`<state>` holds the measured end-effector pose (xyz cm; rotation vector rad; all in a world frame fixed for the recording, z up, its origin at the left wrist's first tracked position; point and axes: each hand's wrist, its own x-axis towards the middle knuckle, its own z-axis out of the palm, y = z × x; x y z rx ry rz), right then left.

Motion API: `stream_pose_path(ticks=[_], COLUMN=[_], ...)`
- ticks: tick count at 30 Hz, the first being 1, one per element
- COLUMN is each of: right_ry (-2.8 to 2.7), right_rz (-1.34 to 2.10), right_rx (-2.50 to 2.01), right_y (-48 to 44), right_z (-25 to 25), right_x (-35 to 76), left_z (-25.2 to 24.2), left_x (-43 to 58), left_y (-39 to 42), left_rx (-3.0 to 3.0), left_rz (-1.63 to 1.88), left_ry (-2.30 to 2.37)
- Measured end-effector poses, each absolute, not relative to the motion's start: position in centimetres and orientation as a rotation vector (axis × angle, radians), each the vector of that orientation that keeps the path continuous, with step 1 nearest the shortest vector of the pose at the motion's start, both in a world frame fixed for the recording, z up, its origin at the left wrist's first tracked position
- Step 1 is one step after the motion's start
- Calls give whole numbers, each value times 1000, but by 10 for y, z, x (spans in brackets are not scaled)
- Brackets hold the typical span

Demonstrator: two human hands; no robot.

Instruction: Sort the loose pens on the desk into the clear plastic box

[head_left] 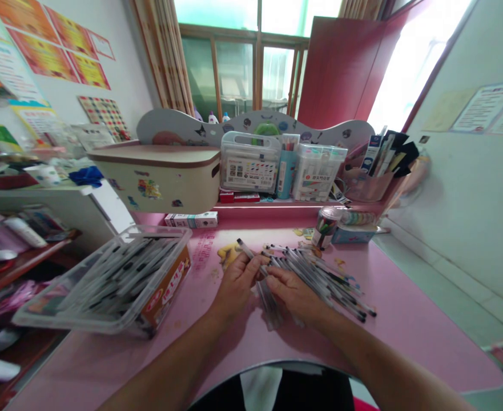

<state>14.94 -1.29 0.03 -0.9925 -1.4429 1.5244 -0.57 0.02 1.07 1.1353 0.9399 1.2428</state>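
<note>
Loose pile of slim translucent black-capped plastic pens (310,272): on pink surface (405,331), aligned mainly far-left to near-right | left hand (236,279): left of pile, pinching similar black-capped pen (245,248), roughly parallel | right hand (292,291): nearer, just beside pile, curled at translucent bundle (268,305), unclear whether gripping

Pens (306,271): clear plastic barrels, smooth, with dark plastic-looking caps. Tub (92,326): see-through plastic, glossy rim. Desk (409,325): smooth top, soft sheen. Lidded box (186,185): opaque plastic, smooth, mostly matt. Marker case (251,171): transparent plastic, shiny. Carton (193,220): smooth printed card. Curtain (161,51): matt cloth, folded. Window frame (257,74): wood-like. Wall (478,217): matt, paint-like. Notice (486,108): paper, flat.
</note>
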Motion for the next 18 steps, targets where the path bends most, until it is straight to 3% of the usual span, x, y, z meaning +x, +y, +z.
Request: stream_pose_path(ticks=[3, 11, 18], right_ry=[-1408, -1198, -1359], right_rz=[1476, 1397, 1391], right_rx=[-1051, -1098, -1105], right_y=[-9, 0, -1], right_z=[4, 11, 10], right_x=[155, 165, 167], left_z=[15, 9, 7], left_x=[-13, -17, -21], left_y=[4, 2, 2], left_rx=[1067, 1030, 956], left_rz=[1234, 801, 695], left_ry=[903, 595, 485])
